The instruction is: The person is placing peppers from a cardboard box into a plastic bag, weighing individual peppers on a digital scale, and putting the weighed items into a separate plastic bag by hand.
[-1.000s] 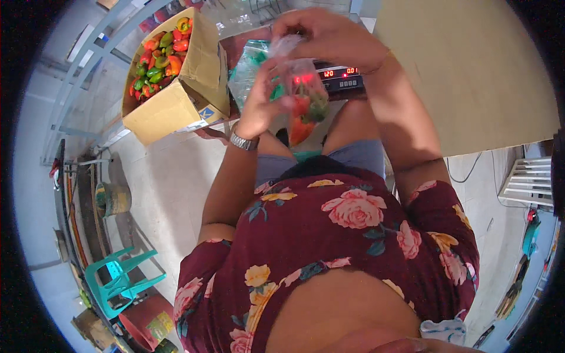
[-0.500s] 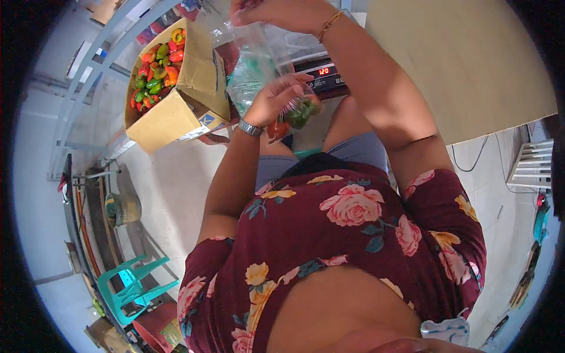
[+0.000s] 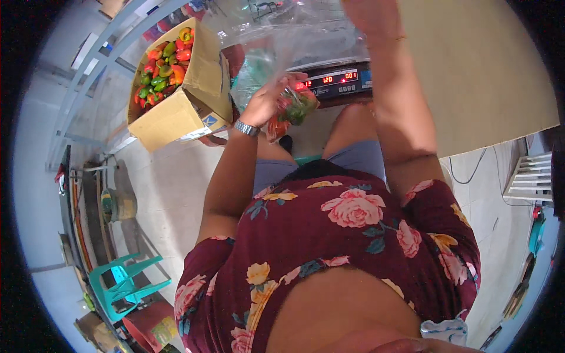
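Note:
My left hand, with a metal watch on its wrist, is closed round the gathered upper part of a clear plastic bag of peppers. Red and green peppers show through the plastic, hanging over my lap. Up at the top edge, right of the bag, is my right hand; it is blurred and its fingers are cut off by the frame. A digital scale with lit red digits stands just beyond the peppers. Clear plastic sheeting lies over its top.
At the left, a tilted open cardboard box holds many red, orange and green peppers. A large brown cardboard sheet spans the right. Behind on the left stand a turquoise plastic chair and a red tub. A cable trails on the floor.
My right hand has swung to the right, away from above the bag, uncovering more of the scale's display. My left hand stays on the bag, nearly unmoved.

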`<state>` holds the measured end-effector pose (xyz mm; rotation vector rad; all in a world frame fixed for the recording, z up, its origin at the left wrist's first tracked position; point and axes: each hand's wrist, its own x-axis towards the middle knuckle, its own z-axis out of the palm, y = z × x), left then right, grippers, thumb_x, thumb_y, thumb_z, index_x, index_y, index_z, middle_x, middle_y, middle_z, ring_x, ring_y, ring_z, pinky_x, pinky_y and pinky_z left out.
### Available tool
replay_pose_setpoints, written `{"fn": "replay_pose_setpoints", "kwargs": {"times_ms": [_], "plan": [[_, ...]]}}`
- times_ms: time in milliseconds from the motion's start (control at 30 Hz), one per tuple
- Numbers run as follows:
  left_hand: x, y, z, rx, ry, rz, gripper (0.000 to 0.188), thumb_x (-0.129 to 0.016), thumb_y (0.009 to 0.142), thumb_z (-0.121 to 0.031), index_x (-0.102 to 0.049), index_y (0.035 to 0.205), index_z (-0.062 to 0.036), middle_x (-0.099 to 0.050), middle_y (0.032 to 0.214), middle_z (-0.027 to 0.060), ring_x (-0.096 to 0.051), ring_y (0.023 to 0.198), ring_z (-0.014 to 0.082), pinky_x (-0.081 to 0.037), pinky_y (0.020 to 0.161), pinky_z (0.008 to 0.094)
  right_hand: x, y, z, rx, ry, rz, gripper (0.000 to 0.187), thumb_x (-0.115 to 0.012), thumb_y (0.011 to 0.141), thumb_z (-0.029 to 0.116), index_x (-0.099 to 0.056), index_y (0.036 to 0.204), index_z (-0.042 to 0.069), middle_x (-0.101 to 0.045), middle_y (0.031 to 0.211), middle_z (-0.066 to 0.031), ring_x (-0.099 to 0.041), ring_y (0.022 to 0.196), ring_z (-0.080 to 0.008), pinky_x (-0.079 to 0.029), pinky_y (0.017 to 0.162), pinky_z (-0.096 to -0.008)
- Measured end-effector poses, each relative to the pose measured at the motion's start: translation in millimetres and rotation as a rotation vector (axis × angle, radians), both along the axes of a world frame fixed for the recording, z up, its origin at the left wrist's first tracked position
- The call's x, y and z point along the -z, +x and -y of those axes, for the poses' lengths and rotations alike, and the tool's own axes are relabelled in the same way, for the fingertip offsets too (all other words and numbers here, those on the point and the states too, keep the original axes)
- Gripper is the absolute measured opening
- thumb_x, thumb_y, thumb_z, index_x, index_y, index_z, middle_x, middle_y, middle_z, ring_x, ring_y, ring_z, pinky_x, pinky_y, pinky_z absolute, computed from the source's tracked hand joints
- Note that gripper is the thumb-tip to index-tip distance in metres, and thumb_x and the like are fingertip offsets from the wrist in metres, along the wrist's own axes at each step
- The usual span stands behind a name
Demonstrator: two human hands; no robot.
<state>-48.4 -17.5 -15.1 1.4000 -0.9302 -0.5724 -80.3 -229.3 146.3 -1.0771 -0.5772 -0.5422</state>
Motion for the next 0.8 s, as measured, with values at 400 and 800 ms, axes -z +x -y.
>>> {"fn": "replay_pose_setpoints", "kwargs": {"times_ms": [400, 800], "plan": [[-9, -2, 5, -0.033, -0.423, -0.440, 0.034, -0.047, 0.092, -0.035, -0.054, 0.102, -0.0033, -0.051, 0.119, 0.0099, -0.054, 0.096, 0.0181, -0.049, 0.077, 0.0310, 186, -51, -4, -0.081, -0.140, -0.798, 0.055, -0.050, 0.090, 0.034, -0.028, 0.137, 0.016, -0.041, 0.131, -0.0075, -0.047, 0.113, -0.0256, -0.044, 0.088, -0.0410], [-7, 0, 4, -0.485, -0.139, 0.016, 0.041, -0.039, 0.094, -0.040, -0.052, 0.102, -0.0028, -0.055, 0.097, 0.0064, -0.056, 0.094, 0.0179, -0.044, 0.083, 0.0317, 193, -60, -38, -0.364, 0.237, -0.707, 0.054, -0.052, 0.090, 0.028, -0.027, 0.136, 0.015, -0.043, 0.129, -0.0077, -0.052, 0.109, -0.0273, -0.049, 0.083, -0.0443]]}}
